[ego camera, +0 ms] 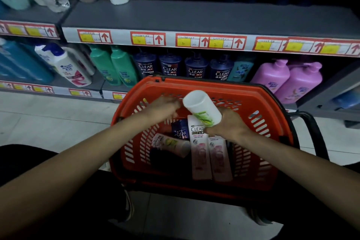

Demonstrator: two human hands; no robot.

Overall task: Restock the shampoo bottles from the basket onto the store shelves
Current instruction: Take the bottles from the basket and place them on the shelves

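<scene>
Shampoo bottle [202, 108] — white, gripped by R hand [226, 124] over basket [233, 87] far rim; L hand [165, 104] blurred — can't tell its state.

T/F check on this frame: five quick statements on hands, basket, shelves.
1. The right hand holds a white bottle over the basket. True.
2. The basket is blue. False: it is orange-red.
3. The basket is empty. False: a dark blue CLEAR bottle and pink-white bottles lie in it.
4. CLEAR bottles stand on the lower shelf behind the basket. True.
5. The left hand holds a purple bottle. False: the purple bottles stand on the shelf. The left hand is blurred beside the white bottle.
</scene>
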